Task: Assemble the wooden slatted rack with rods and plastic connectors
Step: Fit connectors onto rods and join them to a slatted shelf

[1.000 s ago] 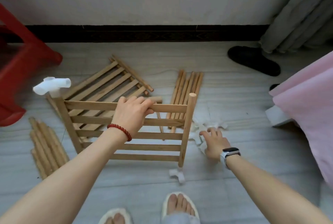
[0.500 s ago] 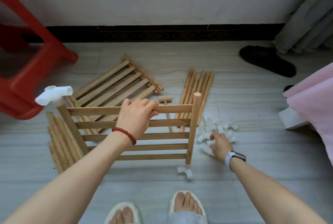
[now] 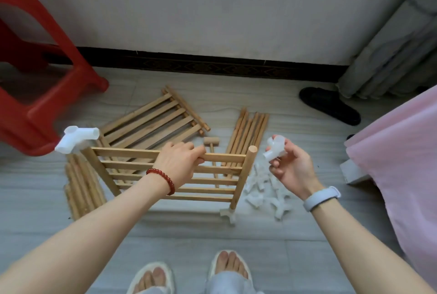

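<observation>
Grey wood-look flooring (image 3: 295,234) fills most of the view, with a pale wall and dark skirting board (image 3: 212,67) up at 12 o'clock. Over at 10 o'clock a red plastic stool (image 3: 35,95) is seen, and at about 8 o'clock a bundle of wooden rods (image 3: 81,189) is laid flat on the floor. A slatted panel (image 3: 165,175) is stood upright on its edge near the middle, with a white plastic connector (image 3: 76,139) fitted on top of its left post and another connector (image 3: 228,214) at the foot of its right post. The top slat is gripped by the left hand (image 3: 179,163), fingers curled over it, a red bead bracelet (image 3: 163,179) worn on that wrist. Behind it, toward 11 o'clock, a second slatted panel (image 3: 153,123) is laid flat, and a small wooden mallet (image 3: 212,149) is seen just right of it. More rods (image 3: 248,135) are piled at 1 o'clock. A loose white connector (image 3: 275,148) is pinched in the right hand (image 3: 292,166), held up in the air just right of the bare right post top. Below that hand a heap of spare connectors (image 3: 264,192) is scattered on the floor. A black slipper (image 3: 329,106) sits at 2 o'clock, and pink fabric (image 3: 402,163) is draped along the 3 o'clock edge.
</observation>
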Demonstrator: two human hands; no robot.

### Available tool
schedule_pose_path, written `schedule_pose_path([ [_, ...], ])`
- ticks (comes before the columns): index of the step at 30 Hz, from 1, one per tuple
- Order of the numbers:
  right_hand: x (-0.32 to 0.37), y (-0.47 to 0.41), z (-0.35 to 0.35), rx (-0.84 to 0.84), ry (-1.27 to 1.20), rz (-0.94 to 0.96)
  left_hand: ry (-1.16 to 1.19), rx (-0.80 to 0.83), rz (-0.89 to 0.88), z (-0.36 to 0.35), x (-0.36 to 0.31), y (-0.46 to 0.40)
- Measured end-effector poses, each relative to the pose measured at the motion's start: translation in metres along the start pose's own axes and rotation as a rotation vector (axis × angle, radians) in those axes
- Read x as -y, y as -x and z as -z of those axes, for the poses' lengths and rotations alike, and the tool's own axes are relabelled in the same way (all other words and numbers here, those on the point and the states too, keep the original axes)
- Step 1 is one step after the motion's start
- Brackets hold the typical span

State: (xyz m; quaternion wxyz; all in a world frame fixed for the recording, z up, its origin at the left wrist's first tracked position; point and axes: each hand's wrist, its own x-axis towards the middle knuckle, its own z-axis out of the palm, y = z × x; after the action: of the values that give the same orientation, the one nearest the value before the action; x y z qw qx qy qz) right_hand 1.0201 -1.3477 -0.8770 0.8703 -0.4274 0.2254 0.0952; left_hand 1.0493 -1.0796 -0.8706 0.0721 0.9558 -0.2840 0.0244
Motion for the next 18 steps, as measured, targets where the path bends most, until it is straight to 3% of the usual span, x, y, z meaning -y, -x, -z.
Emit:
schedule_pose_path([
  [6,0.024,0.030,-0.044,0.198,0.237,0.053,-0.011,0.077,0.049,0.004,-0.008,0.010],
  [13,0.033,0.045,-0.060,0.168,0.717,0.242,0.000,0.091,0.083,0.006,-0.010,0.014],
  [18,0.040,0.049,-0.063,0.215,0.951,0.268,0.025,0.088,0.104,0.007,-0.010,0.009],
])
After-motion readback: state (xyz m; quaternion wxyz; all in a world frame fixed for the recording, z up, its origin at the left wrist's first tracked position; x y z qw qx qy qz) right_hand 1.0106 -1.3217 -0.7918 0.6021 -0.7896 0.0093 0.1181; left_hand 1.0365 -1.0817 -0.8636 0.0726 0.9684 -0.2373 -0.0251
